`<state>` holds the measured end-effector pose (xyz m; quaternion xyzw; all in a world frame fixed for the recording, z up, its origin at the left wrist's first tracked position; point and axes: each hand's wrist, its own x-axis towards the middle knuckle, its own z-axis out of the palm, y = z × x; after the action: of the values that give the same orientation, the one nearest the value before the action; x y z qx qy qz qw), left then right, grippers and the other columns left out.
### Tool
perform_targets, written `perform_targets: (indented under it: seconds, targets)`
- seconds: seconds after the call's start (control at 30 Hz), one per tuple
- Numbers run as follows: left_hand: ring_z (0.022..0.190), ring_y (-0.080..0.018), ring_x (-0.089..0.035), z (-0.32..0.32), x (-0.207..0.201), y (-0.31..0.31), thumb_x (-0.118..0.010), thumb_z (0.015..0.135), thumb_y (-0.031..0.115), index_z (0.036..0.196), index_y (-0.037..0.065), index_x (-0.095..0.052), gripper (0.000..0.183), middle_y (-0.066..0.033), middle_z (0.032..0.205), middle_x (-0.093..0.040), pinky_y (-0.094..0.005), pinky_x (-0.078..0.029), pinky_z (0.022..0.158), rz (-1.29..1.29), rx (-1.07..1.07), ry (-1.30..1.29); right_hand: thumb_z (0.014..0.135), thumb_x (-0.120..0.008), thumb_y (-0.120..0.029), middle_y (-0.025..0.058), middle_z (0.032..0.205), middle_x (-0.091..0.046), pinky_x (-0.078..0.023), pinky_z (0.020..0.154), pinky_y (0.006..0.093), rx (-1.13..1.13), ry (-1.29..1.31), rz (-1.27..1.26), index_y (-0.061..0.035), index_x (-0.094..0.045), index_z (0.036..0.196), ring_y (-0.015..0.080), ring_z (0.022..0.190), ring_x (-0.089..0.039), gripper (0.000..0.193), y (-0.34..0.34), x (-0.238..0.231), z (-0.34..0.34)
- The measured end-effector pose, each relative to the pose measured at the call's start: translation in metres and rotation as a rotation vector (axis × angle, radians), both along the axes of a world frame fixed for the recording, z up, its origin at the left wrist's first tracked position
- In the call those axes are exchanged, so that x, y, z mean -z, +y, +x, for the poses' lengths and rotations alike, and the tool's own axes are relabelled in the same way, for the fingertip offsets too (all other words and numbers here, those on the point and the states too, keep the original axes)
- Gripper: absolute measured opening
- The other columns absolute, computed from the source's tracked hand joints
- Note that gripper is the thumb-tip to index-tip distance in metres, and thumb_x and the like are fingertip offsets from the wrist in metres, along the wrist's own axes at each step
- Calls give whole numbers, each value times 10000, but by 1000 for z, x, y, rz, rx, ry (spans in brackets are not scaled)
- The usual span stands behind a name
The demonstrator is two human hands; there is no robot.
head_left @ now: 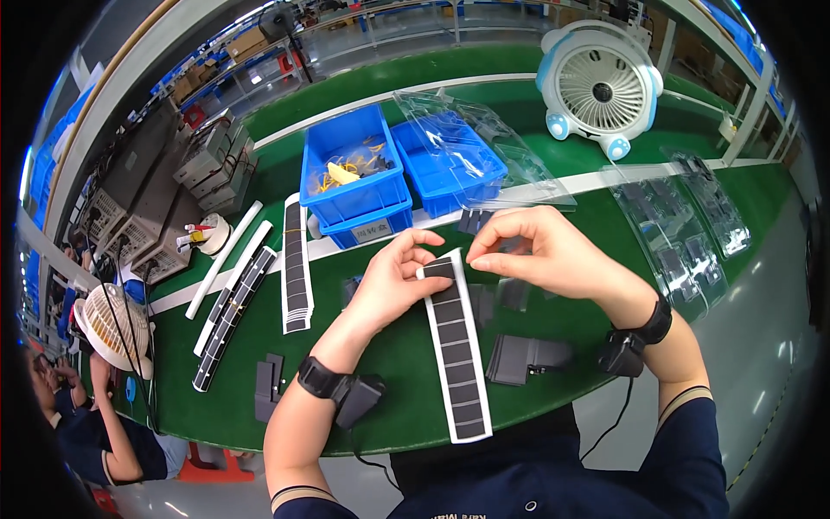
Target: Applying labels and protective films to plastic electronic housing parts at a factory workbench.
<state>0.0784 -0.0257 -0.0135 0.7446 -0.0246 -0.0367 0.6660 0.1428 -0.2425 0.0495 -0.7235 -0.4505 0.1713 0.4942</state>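
My left hand (399, 275) pinches the upper end of a long white backing strip (459, 363) that carries a row of black rectangular stickers. The strip hangs down toward me, its lower end at the table's front edge. Close to the strip's top right corner, my right hand (540, 251) has thumb and forefinger pressed together; whatever lies between them is too small to make out. Black flat parts (512, 359) lie right of the strip, and another black part (269, 377) rests left of my left forearm. More dark pieces (513, 294) sit partly hidden below my right hand.
Beyond my hands stand blue bins (347, 206), one holding yellow bits, and a blue tray (450, 195) under clear plastic trays (519, 169). More sticker strips (296, 277) and rolled strips (233, 320) lie left. A white-blue fan (601, 91) is far right. A co-worker's arm (112, 424) shows left.
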Motion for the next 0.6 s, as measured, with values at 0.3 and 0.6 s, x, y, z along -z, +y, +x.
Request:
perform_targets:
  seconds: [0.3, 0.6]
  targets:
    - [809, -86, -612, -21, -35, -20, -745, 750, 16, 1323, 35, -356, 693, -108, 1137, -462, -207, -511, 716, -270, -65, 61, 759, -673, 24, 46, 909, -625, -499, 743, 282, -22, 119, 27, -13, -600, 949, 127, 810, -606, 207, 10, 9, 7]
    - [839, -81, -625, -15, -15, -27, -693, 817, 40, 1032, -15, -641, 228, -47, 927, -669, -230, -507, 791, -113, -99, -38, 680, -755, -41, 53, 770, -627, -468, 642, 296, 128, -367, 149, -39, -693, 816, 205, 736, -595, 149, 10, 17, 15]
